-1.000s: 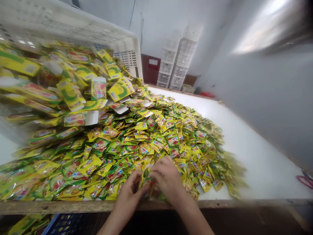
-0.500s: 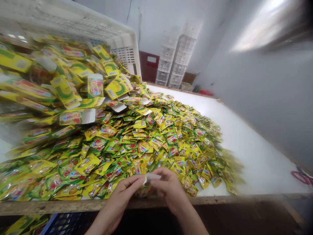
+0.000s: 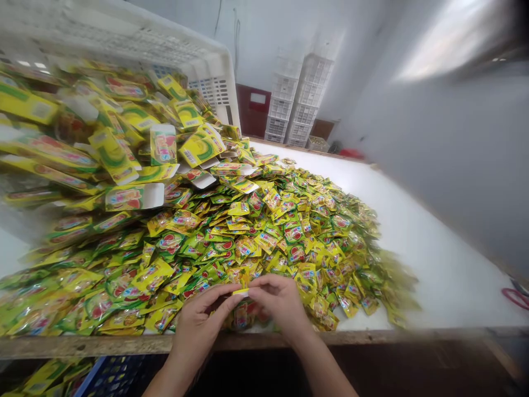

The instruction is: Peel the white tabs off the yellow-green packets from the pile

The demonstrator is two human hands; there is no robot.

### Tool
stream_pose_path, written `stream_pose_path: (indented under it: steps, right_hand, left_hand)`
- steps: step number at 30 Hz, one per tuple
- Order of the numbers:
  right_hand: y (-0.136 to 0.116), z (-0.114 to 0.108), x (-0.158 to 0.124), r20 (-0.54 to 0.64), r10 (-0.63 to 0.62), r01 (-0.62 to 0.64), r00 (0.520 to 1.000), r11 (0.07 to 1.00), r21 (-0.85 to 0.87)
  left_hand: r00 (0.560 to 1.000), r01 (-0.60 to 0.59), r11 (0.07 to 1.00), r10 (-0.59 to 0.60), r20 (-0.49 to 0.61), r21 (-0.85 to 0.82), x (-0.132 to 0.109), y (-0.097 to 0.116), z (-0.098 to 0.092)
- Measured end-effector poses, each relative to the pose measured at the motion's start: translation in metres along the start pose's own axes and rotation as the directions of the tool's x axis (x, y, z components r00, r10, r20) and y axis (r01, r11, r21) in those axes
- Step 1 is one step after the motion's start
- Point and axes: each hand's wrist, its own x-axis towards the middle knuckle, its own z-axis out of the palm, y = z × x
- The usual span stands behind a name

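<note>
A small yellow candy box (image 3: pixel 241 293) is pinched between both hands at the near edge of the table. My left hand (image 3: pixel 202 315) is closed on its left end, with thumb and forefinger at the white-edged top. On the other end, my right hand (image 3: pixel 281 306) has its thumb and fingers against the top. Fingers hide much of the box. A heap of yellow and green candy sachets (image 3: pixel 256 242) with fruit pictures spreads beyond and around the hands.
A white plastic crate (image 3: pixel 225 66) lies tipped at the left, with open cartons (image 3: pixel 134 197) spilling from it. Stacked crates (image 3: pixel 303 105) stand at the back. Below the wooden table edge (image 3: pixel 124 345) is a blue basket (image 3: pixel 109 375). Pink-handled scissors (image 3: pixel 514 298) lie at the right.
The white flap sticking up between my fingers is now folded down, and a yellow edge shows there. Both hands stay close together in nearly the same place.
</note>
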Motion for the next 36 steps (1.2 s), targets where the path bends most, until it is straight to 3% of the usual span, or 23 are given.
stream_pose_path:
  steps: [3, 7, 10, 13, 16, 19, 21, 24, 26, 30, 33, 36]
  right_hand:
    - [0.005, -0.001, 0.0, -0.016, -0.085, 0.085, 0.996, 0.996, -0.011]
    - [0.007, -0.004, -0.004, 0.042, -0.216, 0.217, 0.976, 0.976, -0.032]
    - [0.004, -0.005, -0.006, 0.028, -0.314, 0.315, 0.949, 0.942, -0.113]
    - [-0.001, -0.004, -0.004, 0.014, -0.273, 0.272, 0.962, 0.953, -0.135]
    - [-0.007, -0.003, -0.001, 0.028, -0.174, 0.177, 0.984, 0.975, -0.136]
    - [-0.011, -0.004, -0.002, 0.004, -0.338, 0.326, 0.941, 0.903, -0.28]
    - [-0.013, -0.005, -0.003, 0.022, -0.388, 0.377, 0.921, 0.879, -0.291]
    - [-0.014, -0.007, -0.003, 0.062, -0.212, 0.22, 0.975, 0.961, -0.166]
    - [-0.014, -0.008, -0.001, 0.058, -0.124, 0.132, 0.991, 0.976, -0.173]
    - [-0.015, -0.006, 0.004, 0.021, -0.227, 0.22, 0.974, 0.911, -0.348]
    - [-0.017, -0.005, 0.003, 0.009, -0.239, 0.222, 0.971, 0.887, -0.405]
    - [-0.019, -0.004, -0.002, 0.047, -0.358, 0.332, 0.933, 0.802, -0.497]
  left_hand:
    - [0.992, -0.128, 0.99, 0.127, 0.022, 0.054, 0.003, 0.0, 0.002]
    - [0.93, -0.365, 0.928, 0.36, 0.068, 0.076, 0.007, -0.004, 0.001]
    - [0.905, -0.424, 0.903, 0.42, 0.071, 0.064, 0.007, -0.008, 0.001]
    - [0.913, -0.405, 0.914, 0.403, 0.065, 0.025, 0.005, -0.01, 0.003]
    - [0.957, -0.283, 0.959, 0.283, 0.066, -0.001, 0.003, -0.009, 0.006]
    - [0.98, -0.179, 0.984, 0.178, 0.085, 0.007, 0.002, -0.006, 0.006]
    - [0.975, -0.194, 0.981, 0.192, 0.113, 0.003, 0.002, -0.005, 0.006]
    - [0.959, -0.253, 0.968, 0.249, 0.135, 0.011, 0.001, -0.005, 0.004]
    - [0.957, -0.268, 0.963, 0.261, 0.129, 0.033, 0.001, -0.007, 0.004]
    - [0.975, -0.208, 0.974, 0.198, 0.102, 0.091, -0.001, -0.013, 0.004]
    - [0.986, -0.153, 0.981, 0.144, 0.082, 0.116, -0.003, -0.017, 0.004]
    - [0.993, -0.103, 0.991, 0.098, 0.058, 0.086, -0.004, -0.019, 0.006]
